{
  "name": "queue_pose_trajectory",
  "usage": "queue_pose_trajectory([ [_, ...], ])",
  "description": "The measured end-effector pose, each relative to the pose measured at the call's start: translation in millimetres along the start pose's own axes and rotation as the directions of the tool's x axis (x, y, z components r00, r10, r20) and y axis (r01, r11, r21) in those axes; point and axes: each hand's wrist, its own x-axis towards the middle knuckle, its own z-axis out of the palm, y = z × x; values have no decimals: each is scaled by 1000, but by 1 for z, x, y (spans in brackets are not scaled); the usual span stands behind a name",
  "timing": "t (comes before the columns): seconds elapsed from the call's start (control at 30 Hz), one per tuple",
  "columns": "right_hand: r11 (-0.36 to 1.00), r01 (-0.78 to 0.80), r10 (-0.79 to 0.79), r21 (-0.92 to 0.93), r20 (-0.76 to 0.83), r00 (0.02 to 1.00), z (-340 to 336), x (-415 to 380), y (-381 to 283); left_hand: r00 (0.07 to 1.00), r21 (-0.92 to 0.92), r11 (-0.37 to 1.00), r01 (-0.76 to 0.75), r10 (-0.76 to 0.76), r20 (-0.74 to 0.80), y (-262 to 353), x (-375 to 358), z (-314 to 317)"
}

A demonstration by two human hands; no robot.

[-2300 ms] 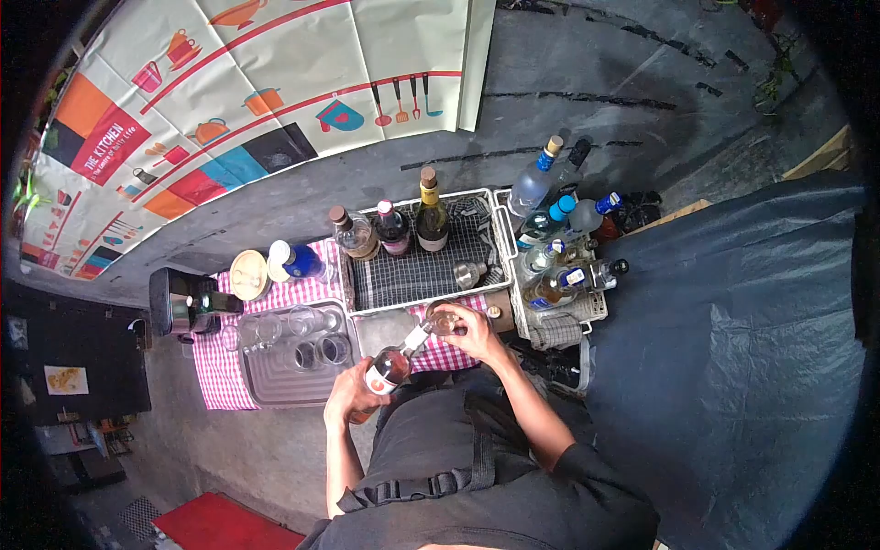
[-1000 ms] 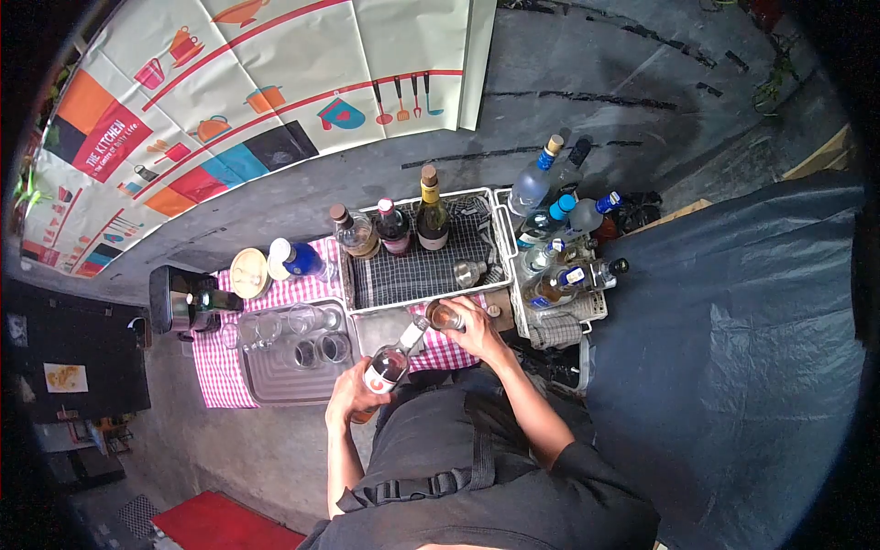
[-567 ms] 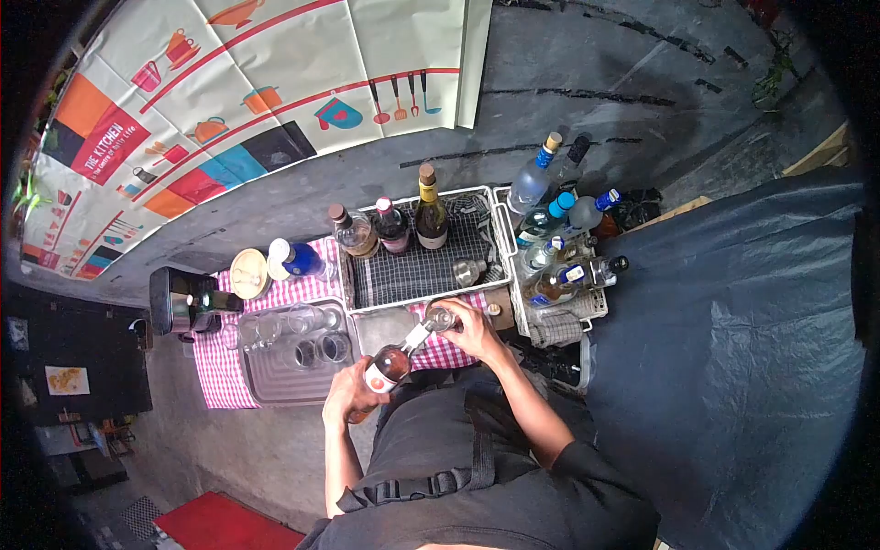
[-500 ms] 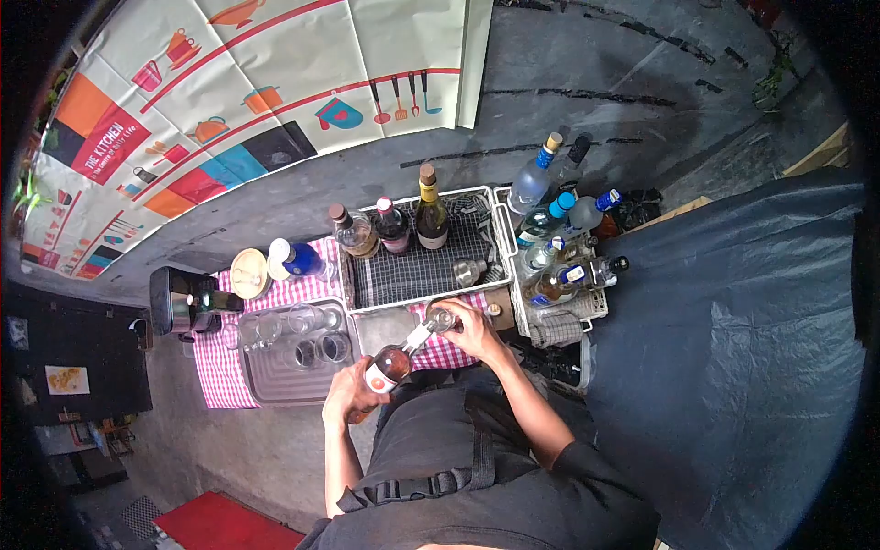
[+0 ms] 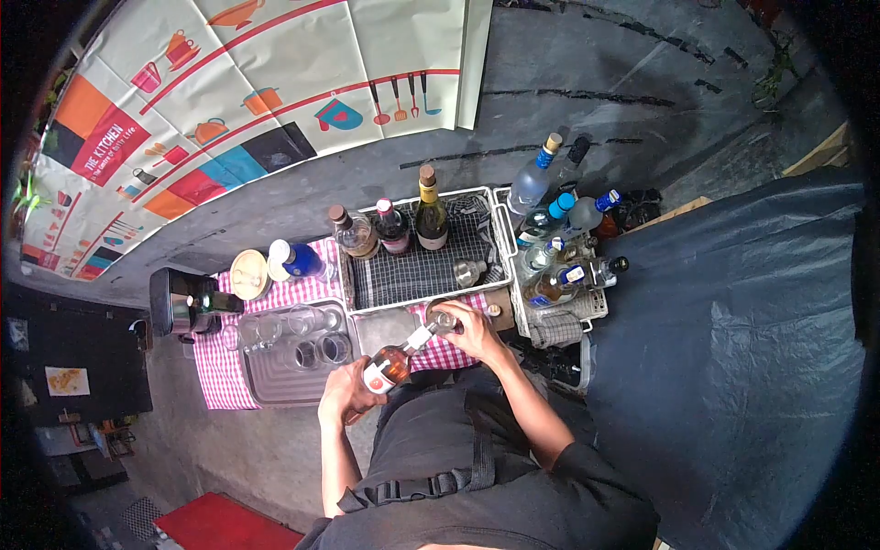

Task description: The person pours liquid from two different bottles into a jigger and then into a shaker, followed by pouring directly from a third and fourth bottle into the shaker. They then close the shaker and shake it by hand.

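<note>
My left hand point(image 5: 346, 392) is closed around the body of a bottle point(image 5: 391, 365) with a white label and amber-pink liquid inside. The bottle lies tilted, its neck slanting up and right. In my right hand point(image 5: 477, 334) the fingers are wrapped round a small shiny cup point(image 5: 444, 321), which sits right at the bottle's mouth. Behind my right hand, a white wire basket point(image 5: 426, 301) lined with a checked cloth holds a corked bottle point(image 5: 431, 215), two more bottles and a small metal shaker piece point(image 5: 469, 271) lying on the cloth.
A grey tray point(image 5: 270, 389) with several glasses stands on a red checked cloth point(image 5: 215, 376) at the left. Beyond it are a blue bottle point(image 5: 298, 259), a wooden bowl point(image 5: 247, 275) and a black machine point(image 5: 172, 301). A second white basket point(image 5: 596, 302) holds several bottles at the right.
The bottle's base and my left hand have shifted slightly left, and the amber liquid shows more strongly in the bottle. My right hand has barely moved.
</note>
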Motion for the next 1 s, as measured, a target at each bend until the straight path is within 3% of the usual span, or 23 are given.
queue_pose_trajectory([
  [0.5, 1000, 6, -6, 24, 26, 1000, 0, 1, 5, 1000, -8, 1000, 3, -3, -13, -2, 1, 2],
  [0.8, 962, -96, 88, 255, 41, 995, 5, -2, 10, 997, -181, 982, -54, 42, -68, -18, 12, 26],
  [0.87, 899, -160, 146, 407, 64, 987, 3, -3, 10, 995, -215, 974, -70, 52, -89, -18, 13, 30],
  [1.0, 884, -167, 156, 437, 61, 986, -3, -5, 6, 982, -297, 949, -108, 56, -179, -27, 16, 46],
])
